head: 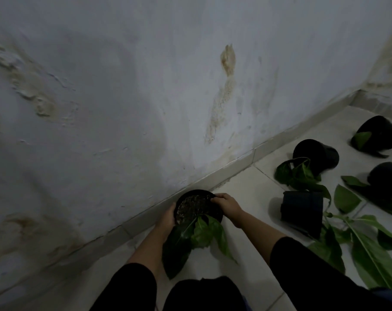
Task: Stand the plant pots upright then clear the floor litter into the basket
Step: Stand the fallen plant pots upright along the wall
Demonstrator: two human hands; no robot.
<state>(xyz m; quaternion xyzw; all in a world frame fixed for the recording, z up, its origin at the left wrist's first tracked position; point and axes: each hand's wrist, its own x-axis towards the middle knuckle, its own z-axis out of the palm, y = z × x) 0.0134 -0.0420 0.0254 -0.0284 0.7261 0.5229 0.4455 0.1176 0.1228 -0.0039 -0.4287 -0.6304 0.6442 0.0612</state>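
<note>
Both hands are gripping the held pot (pixel 198 206) at the floor's wall edge, right against the skirting (pixel 233 166). Left hand (pixel 168 218) is wrapping the near-left side of the rim, right hand (pixel 226 204) is curling fingers over the far-right rim. Pot looks upright or nearly so, soil showing, leaves (pixel 204 234) drooping toward the person.

Four more pots are lying tipped on the floor (pixel 253 187) toward the right: near pot (pixel 301 212), middle pot (pixel 316 153), far pot (pixel 379 133) by the corner, edge pot (pixel 386 179) at the frame's right. Loose leaves (pixel 368 248) are sprawling among them. No basket in view.

Risks, as I'm judging them:
- Foliage is hanging all to one side, so the pot may be tipping back toward the person on release if the base isn't sitting flat.
- Soil is sitting loose near the rim; a jerky release means more litter.
- Lighting is dim, so small debris is easy to miss.
</note>
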